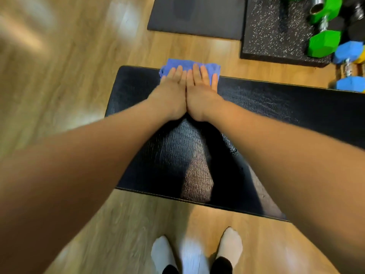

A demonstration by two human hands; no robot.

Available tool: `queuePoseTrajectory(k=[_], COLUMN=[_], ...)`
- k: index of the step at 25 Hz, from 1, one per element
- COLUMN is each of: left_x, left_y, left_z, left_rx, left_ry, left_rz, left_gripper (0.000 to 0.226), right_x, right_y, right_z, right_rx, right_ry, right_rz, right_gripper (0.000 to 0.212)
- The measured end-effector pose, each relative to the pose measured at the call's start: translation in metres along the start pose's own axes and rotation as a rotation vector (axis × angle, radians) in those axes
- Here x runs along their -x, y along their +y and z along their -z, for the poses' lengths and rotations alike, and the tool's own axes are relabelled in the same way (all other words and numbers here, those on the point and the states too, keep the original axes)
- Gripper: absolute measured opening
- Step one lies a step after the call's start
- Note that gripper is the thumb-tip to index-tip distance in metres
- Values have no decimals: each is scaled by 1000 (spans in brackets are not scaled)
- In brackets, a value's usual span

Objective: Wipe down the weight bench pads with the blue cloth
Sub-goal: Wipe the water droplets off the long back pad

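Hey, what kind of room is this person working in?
Most likely a home gym or small workout room. A black padded weight bench stands on wood flooring, green and blue hex dumbbells lie at the far right, and a speckled rubber floor mat lies beyond the bench.

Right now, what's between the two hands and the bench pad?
In the head view, the blue cloth lies under the left hand and right hand, at the bench pad's far edge.

one cloth, two hands, two mats
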State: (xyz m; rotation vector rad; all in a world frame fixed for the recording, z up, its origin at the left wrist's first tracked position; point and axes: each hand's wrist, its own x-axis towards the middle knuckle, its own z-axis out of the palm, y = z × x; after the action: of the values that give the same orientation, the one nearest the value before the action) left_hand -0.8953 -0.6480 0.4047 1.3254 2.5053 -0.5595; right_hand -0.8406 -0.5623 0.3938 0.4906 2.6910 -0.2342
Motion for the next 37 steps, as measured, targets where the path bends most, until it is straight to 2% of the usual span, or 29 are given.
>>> queuePoseTrajectory(k=[3,6,8,10,12,14,16,18,21,23,26,29,32,33,34,35,37], left_x=[49,144,193,209,199,166,112,46,-35,-55,-25,97,192,202,198,186,129], left_y=[30,99,139,165,169,166,155,141,116,112,133,189,232,236,236,235,227], left_z=[-32,-73,-88,-90,-80,-63,-41,-15,27,36,20,-26,-57,-57,-52,-47,-21], left_rx=[-31,31,236,300,344,351,235,165,176,187,163,221,389,407,419,441,386], left_ry=[68,138,189,163,110,143,173,212,122,49,109,94,-113,-202,-220,-195,76], left_rz=[-34,-175,-204,-225,-183,-131,-80,-21,42,69,83,3,-86,-117,-127,-148,-127], left_gripper=[66,66,70,71,68,69,68,68,71,72,68,64,47,42,42,51,67], right_x=[63,173,236,267,260,226,175,111,26,7,46,163,267,278,274,260,209], right_y=[-4,-5,4,19,37,53,70,97,130,138,134,109,101,108,117,128,154], right_z=[-35,-99,-133,-142,-131,-107,-79,-52,-14,-1,-23,-86,-138,-140,-135,-124,-95], right_rx=[-60,-153,-195,-220,-231,-200,-194,-206,-216,-209,-191,-127,-134,-135,-128,-112,-58], right_ry=[157,297,247,207,192,229,283,257,188,186,275,290,242,198,194,191,265], right_rz=[47,13,-5,57,104,115,84,40,55,86,65,154,231,272,298,309,236], right_gripper=[67,68,70,71,71,67,63,58,54,45,50,58,37,36,39,47,67])
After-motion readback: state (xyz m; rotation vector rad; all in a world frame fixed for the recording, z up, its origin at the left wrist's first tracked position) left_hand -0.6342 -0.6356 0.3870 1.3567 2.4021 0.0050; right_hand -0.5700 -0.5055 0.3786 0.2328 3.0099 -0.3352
